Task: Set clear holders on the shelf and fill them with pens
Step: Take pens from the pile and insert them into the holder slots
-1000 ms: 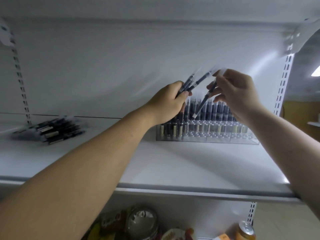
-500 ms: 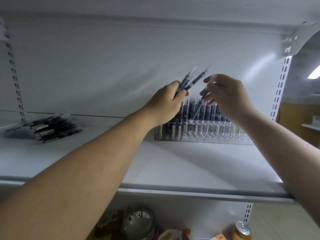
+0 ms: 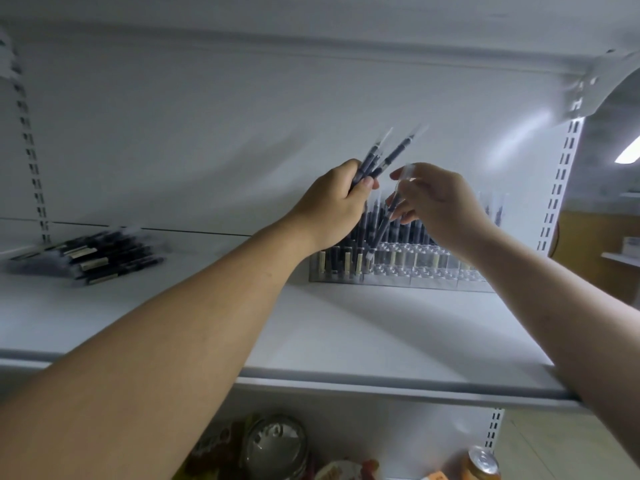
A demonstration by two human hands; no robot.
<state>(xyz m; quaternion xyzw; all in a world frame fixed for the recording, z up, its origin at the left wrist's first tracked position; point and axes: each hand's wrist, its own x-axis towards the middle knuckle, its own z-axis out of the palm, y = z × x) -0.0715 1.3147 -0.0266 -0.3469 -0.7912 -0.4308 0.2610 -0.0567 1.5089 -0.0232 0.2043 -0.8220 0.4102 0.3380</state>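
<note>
A clear holder [image 3: 426, 271] stands at the back of the white shelf [image 3: 346, 334], its rear rows holding several dark pens. My left hand [image 3: 332, 206] grips a small bundle of dark pens [image 3: 384, 157] that point up and to the right, above the holder's left end. My right hand [image 3: 440, 202] pinches a single pen [image 3: 382, 226], tilted with its lower tip just over the holder's front left slots. A loose pile of pens [image 3: 100, 254] lies on the shelf at the far left.
Slotted uprights [image 3: 557, 181] run up the back panel at right and left. Another shelf board [image 3: 311, 15] hangs overhead. Below the shelf's front edge sit a jar lid [image 3: 273, 445], snack packs and a can [image 3: 481, 464].
My right hand has come down and leftward with its single pen, bringing the tip from above the holder to just over the front slots. The left hand has barely shifted.
</note>
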